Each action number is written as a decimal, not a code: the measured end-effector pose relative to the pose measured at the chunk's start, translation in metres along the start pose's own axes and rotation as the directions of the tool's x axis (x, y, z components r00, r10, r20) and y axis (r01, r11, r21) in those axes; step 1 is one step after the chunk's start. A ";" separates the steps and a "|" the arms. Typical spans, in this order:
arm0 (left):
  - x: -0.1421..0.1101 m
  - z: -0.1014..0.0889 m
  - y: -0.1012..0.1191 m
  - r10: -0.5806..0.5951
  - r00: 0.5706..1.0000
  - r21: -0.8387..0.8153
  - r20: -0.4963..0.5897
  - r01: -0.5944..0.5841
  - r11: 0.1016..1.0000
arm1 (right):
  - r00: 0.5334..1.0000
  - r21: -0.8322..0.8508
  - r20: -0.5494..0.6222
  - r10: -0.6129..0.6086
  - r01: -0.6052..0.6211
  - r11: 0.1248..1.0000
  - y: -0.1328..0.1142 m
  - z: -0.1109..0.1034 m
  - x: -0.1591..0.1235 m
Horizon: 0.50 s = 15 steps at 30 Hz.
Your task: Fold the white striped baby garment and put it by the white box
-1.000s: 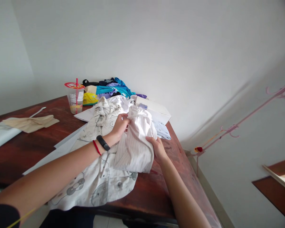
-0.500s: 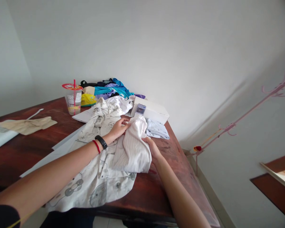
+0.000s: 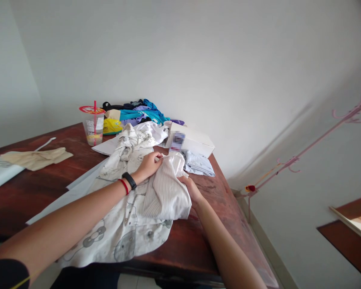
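Observation:
Between my hands is a white garment with thin stripes, bunched and partly folded. My left hand pinches its upper left edge. My right hand grips its right side, the thumb on top and the other fingers hidden behind the cloth. Beneath and to the left spreads a white garment with grey cartoon prints, which hangs over the table's front edge. Just behind the striped cloth, a folded pale blue cloth lies beside a white box.
The dark red wooden table meets the wall at the back. A plastic cup with a red straw stands at the left, near a beige cloth. A heap of coloured clothes lies behind. A pink rack leans at the right.
My left hand has come slightly down and toward me with the striped cloth's upper edge, and its fingers have closed more. More of the box's front shows. My right hand keeps its hold.

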<state>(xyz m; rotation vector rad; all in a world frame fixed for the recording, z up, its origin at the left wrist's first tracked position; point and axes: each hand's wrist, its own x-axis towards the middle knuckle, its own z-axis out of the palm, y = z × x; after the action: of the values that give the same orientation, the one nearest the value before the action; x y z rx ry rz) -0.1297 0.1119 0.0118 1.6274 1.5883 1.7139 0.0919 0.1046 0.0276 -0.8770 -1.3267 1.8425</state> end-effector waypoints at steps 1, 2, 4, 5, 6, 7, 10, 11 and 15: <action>0.001 0.000 0.000 -0.024 1.000 -0.033 -0.006 0.024 0.999 | 1.000 -0.001 -0.004 -0.001 0.001 1.000 0.000 0.000 0.000; 0.002 0.000 -0.001 -0.057 0.998 -0.066 -0.012 0.056 0.996 | 1.000 0.001 -0.007 0.000 0.000 1.000 0.001 -0.001 0.001; 0.004 0.000 -0.004 -0.166 0.986 -0.155 -0.012 0.162 0.975 | 1.000 0.004 -0.018 0.000 0.000 1.000 0.001 -0.001 0.001; 0.005 0.000 -0.006 -0.239 0.971 -0.228 0.005 0.234 0.945 | 1.000 0.005 -0.028 -0.001 0.001 1.000 0.001 -0.001 0.002; 0.007 0.000 -0.007 -0.311 0.950 -0.314 0.035 0.306 0.899 | 0.999 0.009 -0.039 -0.001 0.002 1.000 0.000 -0.001 0.002; 0.008 -0.001 -0.008 -0.371 0.926 -0.396 0.071 0.368 0.841 | 0.999 0.016 -0.050 0.002 -0.001 1.000 0.000 -0.001 0.002; 0.012 -0.002 -0.009 -0.448 0.883 -0.549 0.143 0.447 0.706 | 0.998 0.073 -0.059 0.036 -0.032 0.997 -0.001 -0.001 0.002; 0.013 -0.002 -0.009 -0.452 0.879 -0.570 0.153 0.452 0.686 | 0.997 0.095 -0.060 0.044 -0.038 0.995 -0.002 -0.001 0.002; 0.017 -0.004 -0.008 -0.449 0.867 -0.652 0.215 0.470 0.595 | 0.995 0.127 -0.092 0.034 -0.022 0.992 -0.004 -0.001 0.001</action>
<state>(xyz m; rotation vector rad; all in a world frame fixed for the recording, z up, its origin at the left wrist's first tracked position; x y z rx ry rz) -0.1425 0.1261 0.0145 0.7671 1.0066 1.6679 0.0926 0.1069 0.0306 -0.9078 -1.1331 1.8611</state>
